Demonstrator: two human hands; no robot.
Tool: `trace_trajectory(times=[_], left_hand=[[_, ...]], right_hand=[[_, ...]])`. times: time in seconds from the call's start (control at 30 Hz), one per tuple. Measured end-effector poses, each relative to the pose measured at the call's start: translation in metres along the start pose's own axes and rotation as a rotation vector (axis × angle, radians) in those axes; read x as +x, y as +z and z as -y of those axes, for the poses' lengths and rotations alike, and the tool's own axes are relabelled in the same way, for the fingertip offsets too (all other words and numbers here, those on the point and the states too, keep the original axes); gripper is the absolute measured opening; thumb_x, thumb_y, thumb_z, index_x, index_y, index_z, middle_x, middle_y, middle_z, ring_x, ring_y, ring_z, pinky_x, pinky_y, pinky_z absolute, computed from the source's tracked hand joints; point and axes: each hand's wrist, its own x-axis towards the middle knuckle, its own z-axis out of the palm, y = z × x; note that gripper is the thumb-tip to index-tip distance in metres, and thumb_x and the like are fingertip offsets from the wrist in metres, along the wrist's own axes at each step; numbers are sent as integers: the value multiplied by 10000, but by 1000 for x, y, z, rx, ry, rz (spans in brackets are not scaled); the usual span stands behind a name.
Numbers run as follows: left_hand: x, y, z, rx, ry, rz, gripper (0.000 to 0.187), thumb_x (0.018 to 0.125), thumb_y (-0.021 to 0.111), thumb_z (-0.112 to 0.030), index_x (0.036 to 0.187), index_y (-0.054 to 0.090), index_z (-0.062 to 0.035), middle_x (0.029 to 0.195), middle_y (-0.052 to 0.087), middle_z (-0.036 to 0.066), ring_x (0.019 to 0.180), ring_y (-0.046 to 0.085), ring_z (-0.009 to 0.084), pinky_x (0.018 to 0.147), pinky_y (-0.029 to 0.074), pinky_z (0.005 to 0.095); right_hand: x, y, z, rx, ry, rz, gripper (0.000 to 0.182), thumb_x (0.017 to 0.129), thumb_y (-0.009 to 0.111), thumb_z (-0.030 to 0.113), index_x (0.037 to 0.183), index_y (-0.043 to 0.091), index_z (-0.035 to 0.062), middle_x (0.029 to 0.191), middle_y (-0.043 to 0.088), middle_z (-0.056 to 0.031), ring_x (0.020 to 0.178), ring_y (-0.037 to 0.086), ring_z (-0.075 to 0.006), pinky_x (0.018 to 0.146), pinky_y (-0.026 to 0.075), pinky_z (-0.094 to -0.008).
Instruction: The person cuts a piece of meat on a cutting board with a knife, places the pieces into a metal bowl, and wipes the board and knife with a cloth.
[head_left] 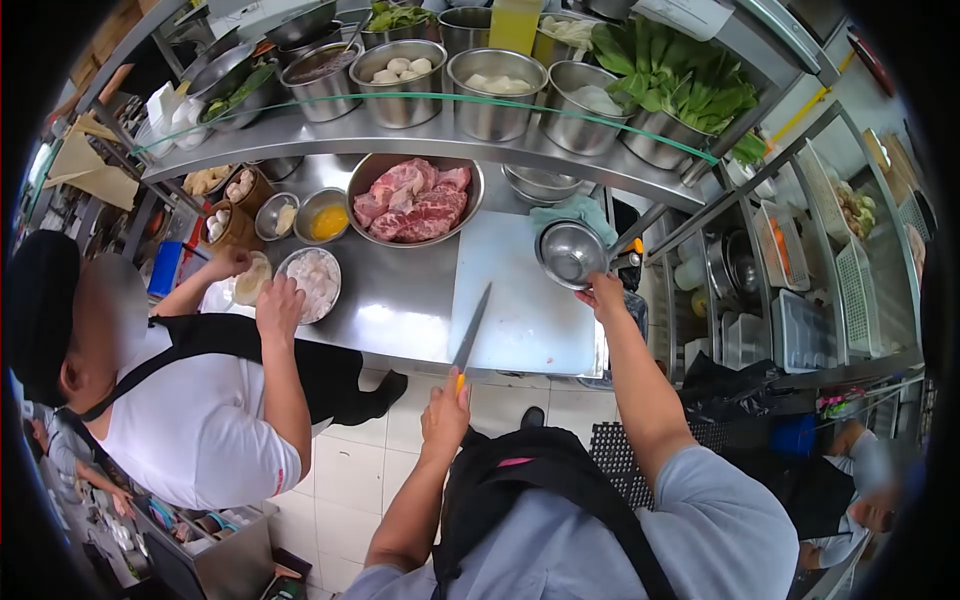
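Knife (472, 332) and steel bowl (568, 254) are both in the person's hands, one on each side of the white cutting board (535, 325). The left hand (443, 416) has its fingers curled closed around the knife's yellow handle (460, 384), at the near edge of the counter (385, 315), and the blade points away from the body, over the board's left part (whether its edge touches the board, I cannot tell). The right hand (598, 293) grips the near rim of the bowl, its fingers closed on the metal; the bowl is at the board's far right corner, its hollow facing up, just beside a pale green cloth (590, 217). I cannot tell whether its base rests on anything. To the left of the board, a wide metal basin (478, 197) holds large pieces of raw meat (415, 200), and beside it stands a small bowl with yellow liquid (328, 222). Farther left, a co-worker in a white shirt (215, 430) has both hands near a bowl of whitish pieces (314, 282). Above the counter's far side, a shelf (400, 142) carries metal pots and leafy greens (680, 82).
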Motion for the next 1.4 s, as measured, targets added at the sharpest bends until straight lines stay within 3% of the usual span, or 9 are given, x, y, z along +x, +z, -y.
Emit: trace_trajectory(times=[0.3,0.4,0.53,0.57,0.63,0.8,0.9,1.07,1.4], left_hand=[[-26,-7,19,-54,272,40,464,1018,582,-357,1470,531,-269,1014,624,174,867,684,422,758,552,548],[-24,-23,29,22,159,-3,471,1016,589,-351,1475,527,-266,996,610,167,850,673,413,731,552,538],[15,-23,31,59,96,-185,464,1023,585,-336,1476,525,-253,969,602,177,824,663,421,699,549,529],[30,-23,27,37,110,-248,461,1025,581,-333,1475,526,-247,955,607,182,823,663,424,697,548,530],[60,-23,12,68,123,-236,462,1027,577,-325,1476,521,-232,949,620,198,831,664,431,701,547,532],[54,14,-6,20,257,-25,485,1021,577,-296,1490,494,-204,976,657,265,901,664,474,752,537,561],[28,15,3,-30,343,13,490,1015,585,-283,1482,503,-159,963,660,251,891,661,465,769,531,567],[28,-11,3,46,193,-76,455,1008,595,-235,1452,533,-153,1010,682,225,922,672,437,797,544,540],[-31,34,-15,-82,372,37,407,1021,574,-257,1414,546,-155,1031,677,255,929,671,450,771,538,552]], right_hand=[[12,34,0,-207,126,96,462,917,709,385,1201,549,57,1033,662,-105,878,688,-296,773,621,-474],[128,16,-7,-971,-436,-87,478,932,680,453,1081,606,5,1022,686,-166,924,671,-331,869,563,-424],[165,53,8,-889,-1049,-258,592,863,742,444,1317,621,84,1337,604,-236,1303,524,-420,1060,456,-474],[158,61,15,-880,-1039,-251,592,863,742,444,1317,621,84,1337,604,-236,1303,524,-420,1060,456,-474],[132,71,39,-1350,-369,-191,680,826,782,447,1405,584,149,1423,544,-231,1394,433,-420,1106,420,-492],[164,54,48,-1061,-493,-77,439,895,696,291,1256,582,70,1345,572,-290,1277,540,-461,1026,469,-503],[126,56,53,-774,-520,-339,341,935,641,197,1216,534,36,1156,639,-327,1100,632,-502,922,503,-518],[25,39,64,-691,-1179,-230,327,897,575,-3,1213,493,-24,1138,602,-290,1087,585,-492,951,472,-506],[-86,-77,-22,-710,-1063,-254,423,849,615,19,1269,631,60,1178,583,-240,1090,576,-449,954,484,-482]])
